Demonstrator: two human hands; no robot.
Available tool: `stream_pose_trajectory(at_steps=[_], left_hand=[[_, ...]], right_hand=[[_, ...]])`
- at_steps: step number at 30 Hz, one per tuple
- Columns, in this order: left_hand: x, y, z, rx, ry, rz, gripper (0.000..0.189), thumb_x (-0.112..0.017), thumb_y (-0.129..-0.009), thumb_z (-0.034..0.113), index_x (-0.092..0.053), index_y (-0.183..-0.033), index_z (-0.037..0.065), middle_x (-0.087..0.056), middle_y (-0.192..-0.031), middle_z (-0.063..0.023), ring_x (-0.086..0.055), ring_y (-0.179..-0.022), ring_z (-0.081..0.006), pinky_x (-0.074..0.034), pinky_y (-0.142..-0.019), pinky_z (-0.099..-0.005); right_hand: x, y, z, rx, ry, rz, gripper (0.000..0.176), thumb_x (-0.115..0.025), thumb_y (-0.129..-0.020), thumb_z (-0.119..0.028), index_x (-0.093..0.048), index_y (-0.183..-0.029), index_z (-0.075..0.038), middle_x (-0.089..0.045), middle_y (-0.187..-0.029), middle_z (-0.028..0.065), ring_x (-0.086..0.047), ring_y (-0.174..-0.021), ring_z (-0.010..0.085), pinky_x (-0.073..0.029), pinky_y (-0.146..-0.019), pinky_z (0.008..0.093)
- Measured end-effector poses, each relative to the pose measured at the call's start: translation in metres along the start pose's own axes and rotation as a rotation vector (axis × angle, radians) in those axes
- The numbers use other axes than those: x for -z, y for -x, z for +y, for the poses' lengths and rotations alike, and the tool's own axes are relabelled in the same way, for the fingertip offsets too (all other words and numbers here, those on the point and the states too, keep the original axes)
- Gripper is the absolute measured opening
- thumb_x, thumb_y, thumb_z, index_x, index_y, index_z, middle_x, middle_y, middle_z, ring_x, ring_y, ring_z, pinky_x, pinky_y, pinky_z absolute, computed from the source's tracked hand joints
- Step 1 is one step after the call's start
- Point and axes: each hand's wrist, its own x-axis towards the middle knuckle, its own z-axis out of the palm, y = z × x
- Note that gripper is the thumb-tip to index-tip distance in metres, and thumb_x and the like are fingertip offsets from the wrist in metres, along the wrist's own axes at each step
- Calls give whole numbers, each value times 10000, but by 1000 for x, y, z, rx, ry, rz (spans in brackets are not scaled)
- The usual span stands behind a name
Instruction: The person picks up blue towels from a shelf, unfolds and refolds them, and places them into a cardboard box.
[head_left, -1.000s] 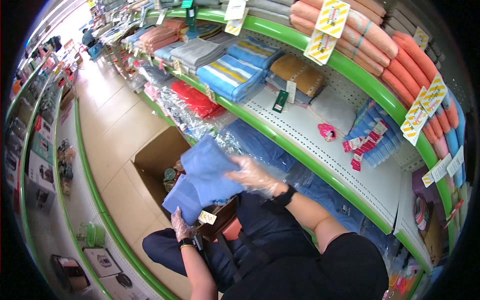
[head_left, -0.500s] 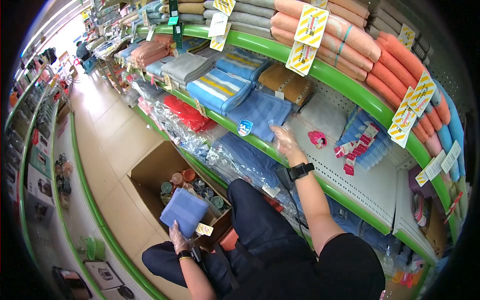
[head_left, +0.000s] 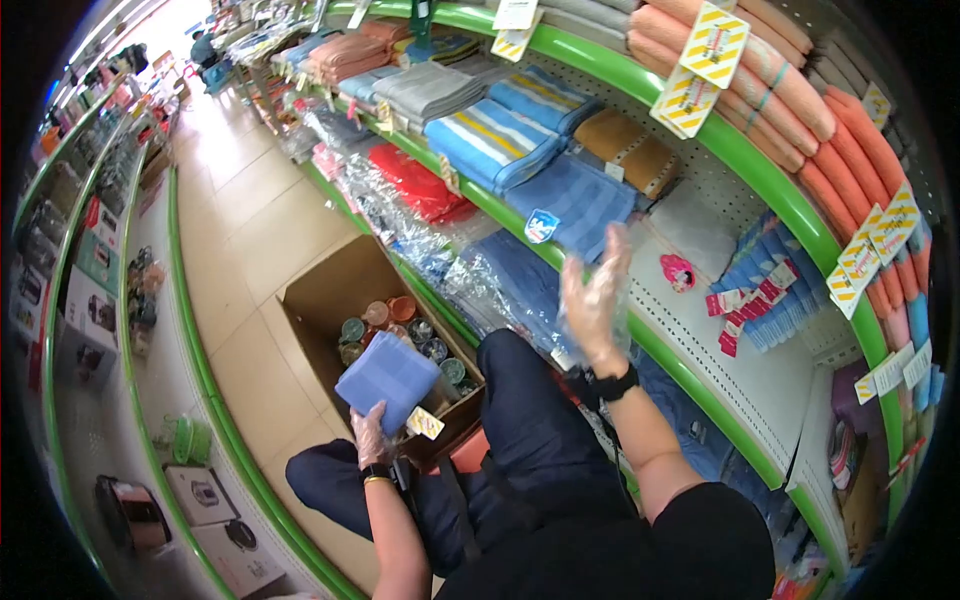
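My left hand (head_left: pixel 370 438), in a clear plastic glove, grips the lower edge of a folded blue towel (head_left: pixel 388 378). A yellow-and-white tag (head_left: pixel 425 422) hangs from that towel, which is over an open cardboard box. My right hand (head_left: pixel 597 300), also gloved, is raised with its fingers apart and nothing in them. It is in front of the green shelf edge, just below another folded blue towel (head_left: pixel 575 205) that bears a blue-and-white label (head_left: pixel 542 226). Beside that towel lie blue, white and yellow striped towels (head_left: pixel 495 147) and a brown towel (head_left: pixel 628 152).
The cardboard box (head_left: pixel 335 275) on the floor holds several glass jars (head_left: pixel 402 309). Blue packs with pink tags (head_left: pixel 748 300) lie farther right on the shelf. Plastic-wrapped goods (head_left: pixel 420 185) fill the level below. Another shelf (head_left: pixel 185 375) borders the aisle on the left.
My right hand has come away from the blue towel on the shelf, and its fingers have spread. My left hand keeps holding its towel. The view has shifted slightly.
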Motion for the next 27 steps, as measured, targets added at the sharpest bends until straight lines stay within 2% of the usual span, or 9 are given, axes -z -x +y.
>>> stream_pose_trajectory(at_steps=[4,6,8,10,12,14,18,21,27], left_hand=[[-1,-4,8,-55,2,-57,597,-559,-725,134,-328,-1256,-13,-498,-1119,-154,-519,-956,-242,-440,-820,-338],[-6,6,26,-87,-50,-2,586,-531,-724,142,-322,-1256,11,-488,-1114,-153,-524,-948,-242,-453,-802,-346],[-30,43,81,12,130,-98,569,-518,-713,135,-342,-1251,78,-482,-1089,-129,-533,-901,-228,-479,-752,-359],[-37,63,105,81,236,-114,582,-516,-697,110,-359,-1255,61,-492,-1095,-107,-531,-891,-212,-464,-779,-327],[-34,69,107,16,248,-158,592,-516,-687,100,-368,-1258,49,-498,-1094,-95,-528,-895,-203,-450,-798,-310],[-28,75,99,-30,252,-202,603,-516,-677,91,-376,-1261,37,-504,-1094,-84,-526,-899,-193,-436,-817,-294],[-43,86,100,-8,237,-352,609,-526,-665,105,-390,-1252,20,-515,-1094,-71,-511,-934,-169,-414,-840,-288],[-61,98,106,67,159,-364,497,-537,-696,110,-432,-1173,16,-520,-1082,-85,-509,-954,-168,-423,-824,-301],[-57,77,85,50,32,-402,365,-552,-811,70,-425,-1150,26,-572,-958,-101,-563,-807,-152,-473,-700,-272]], right_hand=[[-13,67,-34,-27,-409,-577,509,-582,-790,-51,-367,-1251,-26,-333,-1305,167,-414,-1163,258,-400,-917,366],[-33,101,-28,-63,-448,-634,473,-606,-803,-201,-435,-1201,-11,-460,-1200,211,-449,-1130,346,-358,-947,402],[-59,140,-3,-586,-490,-1068,520,-580,-832,-335,-430,-1207,-8,-537,-1102,187,-510,-1053,332,-396,-906,398],[-80,165,17,-719,-581,-1240,638,-545,-823,-478,-423,-1214,12,-574,-1057,175,-540,-1013,316,-410,-889,421],[-79,173,24,-1855,-1456,-1485,703,-512,-813,-545,-424,-1220,22,-549,-1127,183,-532,-1032,302,-402,-904,442],[-55,146,-19,-1861,-1498,-1538,778,-456,-790,-638,-438,-1217,13,-530,-1171,175,-528,-1040,299,-392,-921,461],[-59,159,-13,-1775,-1663,-1018,724,-496,-793,-593,-448,-1216,-8,-523,-1188,146,-524,-1060,256,-407,-927,426],[-57,160,16,-1642,-1630,-1253,472,-609,-827,-296,-474,-1190,-25,-569,-1104,124,-541,-1032,216,-438,-901,374],[-16,91,-11,-1234,-1146,-1327,425,-663,-757,-127,-516,-1127,18,-588,-1057,97,-573,-926,164,-441,-859,310]])
